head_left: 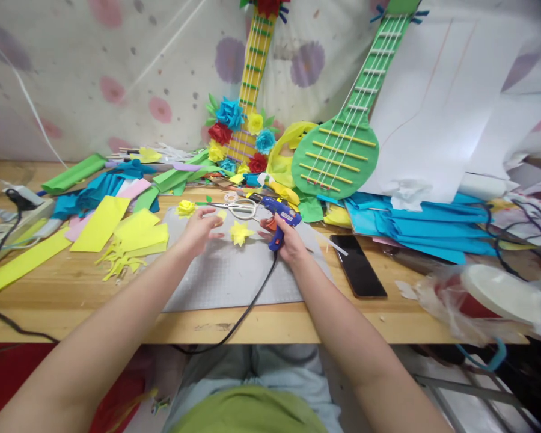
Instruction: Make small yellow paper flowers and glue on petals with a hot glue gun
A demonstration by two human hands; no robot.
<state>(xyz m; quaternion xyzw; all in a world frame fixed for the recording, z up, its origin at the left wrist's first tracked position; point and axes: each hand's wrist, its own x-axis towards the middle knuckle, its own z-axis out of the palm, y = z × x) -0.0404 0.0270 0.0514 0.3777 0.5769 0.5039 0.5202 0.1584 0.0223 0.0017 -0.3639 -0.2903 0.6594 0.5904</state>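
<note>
My right hand [289, 238] is wrapped around the handle of a blue hot glue gun [281, 211], its black cord running down over the table edge. To its left, a yellow crepe paper flower [240, 233] rests on the grey cutting mat [234, 282]. On the far side of that flower lie scissors [242, 208] with pale handles. My left hand [202, 230] hovers left of the flower, fingers apart and bent. A small pale yellow paper piece [222, 214] shows by its fingertips; whether they touch is unclear. Behind this hand sits a rolled yellow paper rose [186, 208].
Yellow paper strips [101, 224] and blue crepe paper [99, 187] lie at left, near a power strip [24, 210]. A green paper lute [338, 153] and a yellow flowered one [249, 90] lean at the back. A phone [358, 266] lies right of the mat.
</note>
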